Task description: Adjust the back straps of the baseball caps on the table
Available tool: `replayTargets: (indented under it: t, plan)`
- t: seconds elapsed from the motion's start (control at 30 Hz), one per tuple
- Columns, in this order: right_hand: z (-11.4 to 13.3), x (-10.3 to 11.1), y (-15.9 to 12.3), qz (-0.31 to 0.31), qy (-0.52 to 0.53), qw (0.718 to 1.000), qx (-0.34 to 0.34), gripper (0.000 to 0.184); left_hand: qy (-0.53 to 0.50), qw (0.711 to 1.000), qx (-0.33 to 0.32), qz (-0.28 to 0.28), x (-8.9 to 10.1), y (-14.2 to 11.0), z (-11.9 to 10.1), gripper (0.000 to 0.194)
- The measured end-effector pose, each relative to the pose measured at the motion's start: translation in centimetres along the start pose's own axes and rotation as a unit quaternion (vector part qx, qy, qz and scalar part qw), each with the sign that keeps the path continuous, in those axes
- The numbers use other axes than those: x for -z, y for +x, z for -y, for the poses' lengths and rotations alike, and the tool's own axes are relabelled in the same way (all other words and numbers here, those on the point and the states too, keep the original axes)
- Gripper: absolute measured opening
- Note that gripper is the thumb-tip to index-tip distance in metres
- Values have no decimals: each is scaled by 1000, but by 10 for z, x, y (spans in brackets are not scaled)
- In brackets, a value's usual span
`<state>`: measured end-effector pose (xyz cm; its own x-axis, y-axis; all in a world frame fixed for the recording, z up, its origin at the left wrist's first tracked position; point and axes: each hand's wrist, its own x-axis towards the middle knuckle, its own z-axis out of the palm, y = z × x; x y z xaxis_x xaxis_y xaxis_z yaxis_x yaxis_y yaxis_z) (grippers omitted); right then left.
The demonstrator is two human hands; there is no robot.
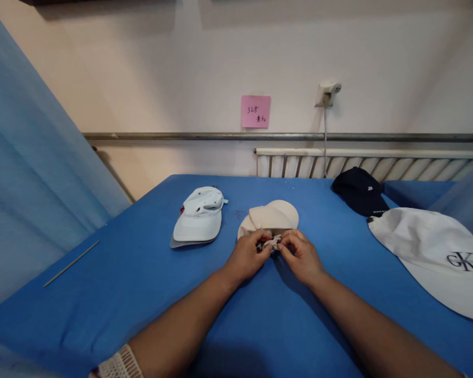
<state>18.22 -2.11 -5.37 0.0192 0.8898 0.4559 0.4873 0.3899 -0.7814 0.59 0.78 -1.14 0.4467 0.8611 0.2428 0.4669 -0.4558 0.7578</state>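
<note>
In the head view, pinches crumpled fabric (275, 242) at the six o'clock edge of the beige cap (274, 215) on the blue table (130, 294), with left hand (247, 256) and right hand (302, 257), in a narrow grip each, probably to steady it from both sides. Faces a pale cap (201, 212) at nine o'clock, a dark cap (357, 191) at two; reaching toward three, would meet the white cap (429, 241).

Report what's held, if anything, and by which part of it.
The beige cap, by its near edge: left grip and right grip both pinch crumpled material there. Whether that is strap or lining is too small to tell.
</note>
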Motion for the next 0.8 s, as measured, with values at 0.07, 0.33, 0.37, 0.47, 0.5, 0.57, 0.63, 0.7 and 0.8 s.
replayTargets:
  t: [0.07, 0.33, 0.37, 0.47, 0.5, 0.57, 0.63, 0.7, 0.8]
  plan:
    - [-1, 2, 1, 3, -16, 1000, 11, 13, -5, 1000, -6, 0, 0, -1, -3, 17]
    - [-5, 4, 5, 7, -20, 1000, 14, 11, -49, 998, 4, -26, 2, 1, -4, 19]
    - [-4, 4, 5, 11, -32, 999, 16, 13, -54, 998, 1, -20, 2, 1, -4, 20]
    - [-5, 4, 5, 11, -77, 997, 19, 10, -64, 998, -5, -2, 0, 1, -2, 22]
    - [-5, 3, 6, 9, -90, 996, 22, 9, -66, 998, -6, 4, -1, 0, -1, 22]
    - [-6, 4, 6, 6, -116, 993, 34, 8, -64, 998, -6, 11, -3, 0, 0, 22]
    - [-5, 5, 7, 4, -143, 989, 49, 8, -47, 999, -5, 17, -4, 1, 0, 20]
    - [-3, 7, 7, 4, -169, 983, 66, 7, -17, 1000, -4, 17, -4, 1, 0, 17]
    - [5, 13, 7, 15, -209, 973, 97, 8, 39, 999, -2, -12, -2, 3, -1, 13]
